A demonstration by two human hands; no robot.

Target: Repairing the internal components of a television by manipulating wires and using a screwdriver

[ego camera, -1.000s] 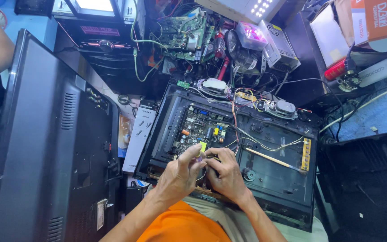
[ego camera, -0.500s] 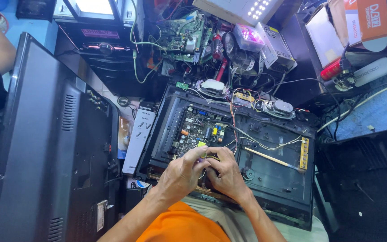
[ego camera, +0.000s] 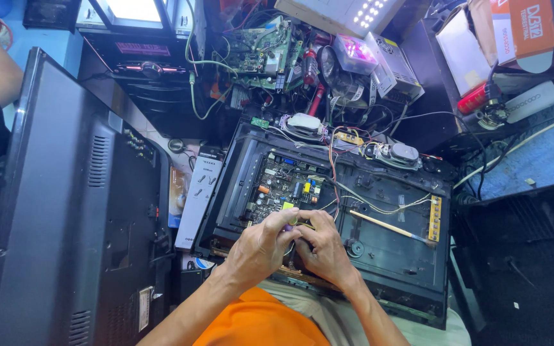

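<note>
Circuit board [ego camera: 281, 187] inside the opened-up TV chassis [ego camera: 392, 256] was what you were working over, and it sat in the left part of that black shell, right in front of you on the bench.

Only the head view to go on. As far as progress goes, I'd say you were somewhere in the middle: the back cover was already off, the board and the wires [ego camera: 354, 192] were all exposed, and the two speakers [ego camera: 354, 138] along the top edge were hanging loose by their leads. Nothing looked put back together, so the closing-up was all left to do.

Your left hand [ego camera: 261, 247] was curled fairly tight, with something small and yellow-purple [ego camera: 288, 207] poking out above the fingers, maybe a tool handle, but it was too small to say for sure. Your right hand [ego camera: 324, 250] was pressed against the left one, fingers bent down near the lower edge of the board; I couldn't tell what it gripped, if anything. A wooden stick [ego camera: 395, 229] lay across the right half of the chassis, well apart from both hands.
</note>
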